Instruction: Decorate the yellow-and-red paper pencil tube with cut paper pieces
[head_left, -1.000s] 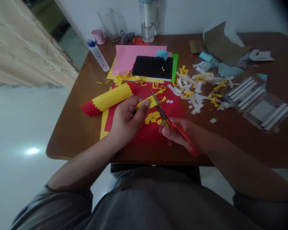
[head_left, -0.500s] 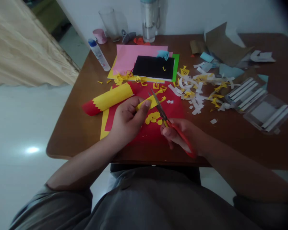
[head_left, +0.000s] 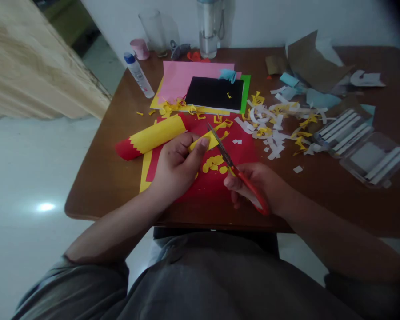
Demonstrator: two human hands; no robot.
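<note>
My left hand (head_left: 180,162) pinches a strip of yellow paper (head_left: 212,141) between thumb and fingers. In my right hand (head_left: 253,184) is a pair of scissors with red handles (head_left: 255,192); the blades lie against the strip's right end and look nearly closed. Below the strip, small rounded yellow paper cutouts (head_left: 213,163) lie on a red sheet (head_left: 216,191). A roll of red and yellow paper (head_left: 158,135) with a zigzag edge rests just left of my left hand.
White and yellow paper scraps (head_left: 276,124) are strewn right of the red sheet. An open plastic case of markers (head_left: 363,146) lies at the right. Behind are pink paper (head_left: 200,69), a black sheet (head_left: 215,93), a glue bottle (head_left: 139,75), a glass (head_left: 153,33) and a water bottle (head_left: 207,35).
The scissor blades have come closer together at the strip's end. My left hand keeps its hold on the strip, and the whole view has shifted very slightly.
</note>
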